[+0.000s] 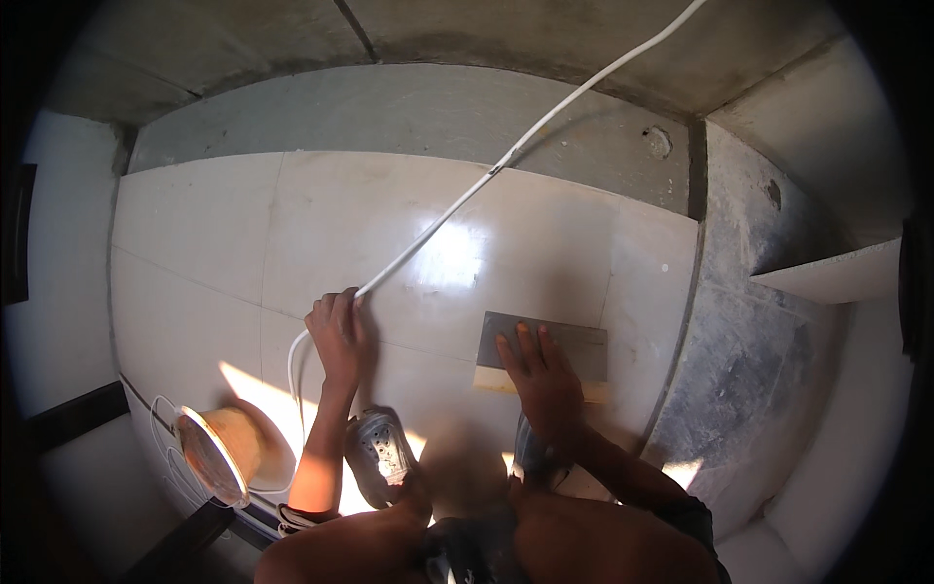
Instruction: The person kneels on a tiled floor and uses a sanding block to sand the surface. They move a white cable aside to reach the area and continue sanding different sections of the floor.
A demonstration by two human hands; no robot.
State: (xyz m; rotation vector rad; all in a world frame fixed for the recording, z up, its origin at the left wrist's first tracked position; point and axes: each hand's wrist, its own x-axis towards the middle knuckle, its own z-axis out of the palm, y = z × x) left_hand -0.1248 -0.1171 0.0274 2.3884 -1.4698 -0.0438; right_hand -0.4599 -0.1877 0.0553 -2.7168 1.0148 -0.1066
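My left hand [339, 336] is closed around a thin white cable or hose [457, 209]. From the fingers it runs taut up to the far right, and its slack end curls down beside my left forearm. My right hand [545, 384] lies flat with fingers apart on a grey rectangular plate [579, 346]. A pale yellow strip [496, 379] shows along the plate's near edge. Whether the strip is part of the plate, I cannot tell. The plate rests on the cream tiled floor [195, 234].
A round bucket [233, 453] lies tilted at the lower left, with coils of white cord [175, 467] beside it. My shoe [381, 448] stands near my left forearm. Grey walls [292, 39] border the far side. A pale slab [837, 273] juts in at right.
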